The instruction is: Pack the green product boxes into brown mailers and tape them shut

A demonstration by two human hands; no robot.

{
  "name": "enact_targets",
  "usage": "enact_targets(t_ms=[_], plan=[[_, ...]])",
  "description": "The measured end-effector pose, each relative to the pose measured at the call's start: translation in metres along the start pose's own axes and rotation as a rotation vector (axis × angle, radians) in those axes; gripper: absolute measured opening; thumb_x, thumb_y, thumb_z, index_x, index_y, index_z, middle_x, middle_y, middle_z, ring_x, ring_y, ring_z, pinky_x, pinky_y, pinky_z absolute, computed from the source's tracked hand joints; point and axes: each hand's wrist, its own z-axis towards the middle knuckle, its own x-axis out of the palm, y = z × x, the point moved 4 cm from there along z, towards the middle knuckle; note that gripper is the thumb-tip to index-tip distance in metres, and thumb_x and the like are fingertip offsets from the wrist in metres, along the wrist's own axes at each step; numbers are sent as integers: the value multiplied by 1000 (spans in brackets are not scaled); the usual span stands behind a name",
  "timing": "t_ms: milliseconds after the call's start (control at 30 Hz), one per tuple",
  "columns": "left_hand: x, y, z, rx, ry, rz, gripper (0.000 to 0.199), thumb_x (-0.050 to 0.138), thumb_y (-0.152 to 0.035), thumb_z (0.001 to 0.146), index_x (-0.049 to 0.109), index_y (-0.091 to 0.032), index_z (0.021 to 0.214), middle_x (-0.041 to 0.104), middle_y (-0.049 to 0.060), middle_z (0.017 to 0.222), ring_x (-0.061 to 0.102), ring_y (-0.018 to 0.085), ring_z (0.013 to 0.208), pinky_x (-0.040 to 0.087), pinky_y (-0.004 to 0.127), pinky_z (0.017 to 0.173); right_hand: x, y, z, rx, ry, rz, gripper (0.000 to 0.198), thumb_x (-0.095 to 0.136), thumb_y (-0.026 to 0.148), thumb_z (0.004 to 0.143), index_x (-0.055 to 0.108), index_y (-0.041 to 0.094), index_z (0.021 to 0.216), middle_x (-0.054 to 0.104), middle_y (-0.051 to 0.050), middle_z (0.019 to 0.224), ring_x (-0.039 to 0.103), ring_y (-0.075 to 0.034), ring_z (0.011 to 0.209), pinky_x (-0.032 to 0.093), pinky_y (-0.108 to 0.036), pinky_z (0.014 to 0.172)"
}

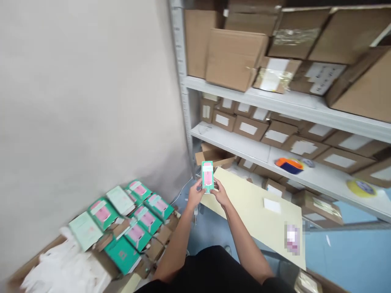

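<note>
Between my two hands I hold a small green box (207, 188) with a pink picture on its face, upright in front of the shelf. My left hand (195, 194) grips its left side, and my right hand (221, 193) grips its right side, with the thumbs near the lower edge. Just behind the box sits an open cardboard carton (218, 156). Below and to the right of my hands is a pale yellow tabletop (244, 203), with a white card (271, 205) lying on it. A blurred-out patch covers something at its right end.
Several green boxes with pink pictures (146, 217) lie at lower left, beside white crumpled material (64, 268). Metal shelving (238, 146) full of cardboard boxes stands ahead. An orange and blue tape dispenser (289, 166) rests on its middle shelf. A wall (85, 89) rises on the left.
</note>
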Motion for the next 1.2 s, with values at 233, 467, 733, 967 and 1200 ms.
enact_targets(t_ms=[233, 467, 733, 967, 1200], plan=[[174, 36, 4, -83, 239, 93, 67, 72, -18, 77, 63, -23, 143, 66, 8, 143, 67, 26, 122, 61, 41, 96, -162, -50, -52, 136, -239, 136, 78, 66, 20, 66, 57, 28, 143, 71, -9, 128, 68, -27, 110, 56, -46, 97], [266, 100, 16, -199, 376, 152, 66, 74, -17, 71, 68, -21, 136, 73, 6, 132, 69, 26, 119, 58, 43, 100, -238, -106, -74, 368, -348, 230, 66, 66, 23, 68, 61, 27, 134, 74, -8, 122, 70, -25, 103, 56, -44, 90], [285, 177, 26, -432, 458, 183, 63, 71, -11, 66, 72, -16, 129, 76, 9, 127, 72, 26, 114, 56, 45, 103, -241, -162, -75, 484, -318, 216, 68, 75, 28, 64, 67, 29, 132, 73, -7, 129, 66, -29, 117, 51, -48, 101], [268, 200, 12, -449, 534, 167, 60, 69, -17, 73, 67, -14, 133, 73, 12, 132, 66, 28, 126, 50, 46, 110, -230, -189, -95, 642, -648, 175, 51, 74, 36, 62, 76, 24, 112, 76, -9, 122, 70, -28, 109, 55, -46, 92], [253, 179, 37, -365, 679, 141, 46, 65, -30, 83, 71, -14, 126, 77, 10, 123, 71, 26, 112, 54, 42, 103, -209, -180, -74, 584, -679, 118, 48, 73, 48, 65, 76, 21, 106, 78, -9, 113, 70, -28, 104, 54, -44, 94]])
